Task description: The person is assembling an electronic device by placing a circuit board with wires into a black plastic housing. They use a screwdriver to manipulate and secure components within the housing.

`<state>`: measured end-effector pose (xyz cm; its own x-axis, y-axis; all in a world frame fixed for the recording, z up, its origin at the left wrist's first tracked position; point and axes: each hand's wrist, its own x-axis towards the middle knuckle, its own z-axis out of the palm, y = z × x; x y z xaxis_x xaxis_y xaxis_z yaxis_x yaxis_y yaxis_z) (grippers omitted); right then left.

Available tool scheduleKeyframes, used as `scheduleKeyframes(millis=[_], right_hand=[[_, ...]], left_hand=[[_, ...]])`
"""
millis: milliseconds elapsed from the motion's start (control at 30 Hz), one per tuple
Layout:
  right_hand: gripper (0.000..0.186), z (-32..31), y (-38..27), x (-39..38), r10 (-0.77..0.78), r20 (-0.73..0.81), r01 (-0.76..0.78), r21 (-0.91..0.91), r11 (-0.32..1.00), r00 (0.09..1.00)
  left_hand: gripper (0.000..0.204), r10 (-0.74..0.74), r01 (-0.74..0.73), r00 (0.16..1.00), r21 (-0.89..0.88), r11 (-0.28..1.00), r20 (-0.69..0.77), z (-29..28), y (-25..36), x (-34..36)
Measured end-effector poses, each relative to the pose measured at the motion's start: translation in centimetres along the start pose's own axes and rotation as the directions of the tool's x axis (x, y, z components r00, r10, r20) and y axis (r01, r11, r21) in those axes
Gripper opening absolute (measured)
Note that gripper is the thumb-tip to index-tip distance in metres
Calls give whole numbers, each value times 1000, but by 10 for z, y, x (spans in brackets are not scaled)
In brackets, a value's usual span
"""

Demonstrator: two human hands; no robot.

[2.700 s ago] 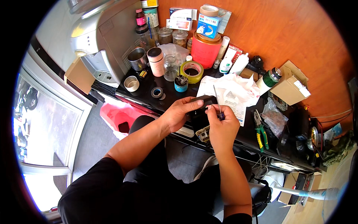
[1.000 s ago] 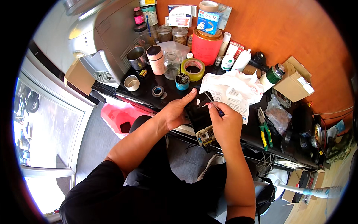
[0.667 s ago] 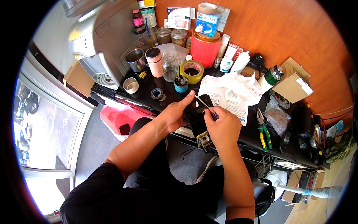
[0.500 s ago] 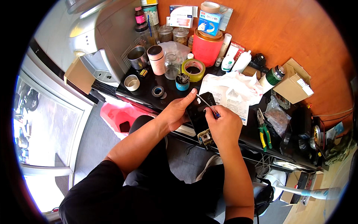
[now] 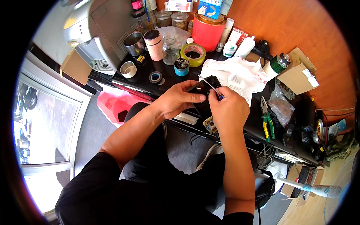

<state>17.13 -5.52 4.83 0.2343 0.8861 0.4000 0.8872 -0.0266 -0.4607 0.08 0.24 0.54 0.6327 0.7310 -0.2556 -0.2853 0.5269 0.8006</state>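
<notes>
My left hand (image 5: 180, 99) is closed on a black plastic device (image 5: 202, 108), with the thumb lying across it and the fingertips at its top. A small exposed circuit assembly (image 5: 210, 125) shows at the device's lower end. My right hand (image 5: 228, 108) grips a thin screwdriver (image 5: 210, 86) with a blue handle, its shaft pointing up-left over the device. Behind both hands lie crumpled white papers (image 5: 230, 73) on the black counter (image 5: 149, 88). Green-and-yellow pliers (image 5: 267, 125) lie to the right of my right hand.
A silver drink machine (image 5: 88, 33) stands back left. Jars, a pink tumbler (image 5: 154, 47), yellow tape (image 5: 198, 62), a red tin (image 5: 208, 35) and bottles crowd the back. A cardboard box (image 5: 296, 73) sits right, a fan (image 5: 335, 185) lower right, a glass door (image 5: 45, 123) left.
The view has shifted, so counter items appear higher. My left thumb has come down from pointing upward to lie across the device. The screwdriver stays in my right hand, now appearing higher.
</notes>
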Motion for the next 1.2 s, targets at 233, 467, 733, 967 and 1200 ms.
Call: scheduleKeyframes(millis=[233,467,733,967,1200], right_hand=[[17,-3,1,7,-50,-101,60,98,993,994],[19,-8,-11,8,65,-4,-64,116,991,998],[22,-11,-19,14,182,123,-197,118,973,976],[27,-9,-34,7,136,178,-171,199,965,975],[23,-13,-39,13,95,42,-102,229,968,995]], left_hand=[[55,230,-227,970,51,973,-77,0,6,4],[41,525,-484,827,223,846,-200,0,-8,17],[46,366,-384,878,4,923,-308,8,-8,18],[58,374,-424,880,-129,896,-294,-7,4,20],[43,430,-472,867,-140,870,-254,3,15,10]])
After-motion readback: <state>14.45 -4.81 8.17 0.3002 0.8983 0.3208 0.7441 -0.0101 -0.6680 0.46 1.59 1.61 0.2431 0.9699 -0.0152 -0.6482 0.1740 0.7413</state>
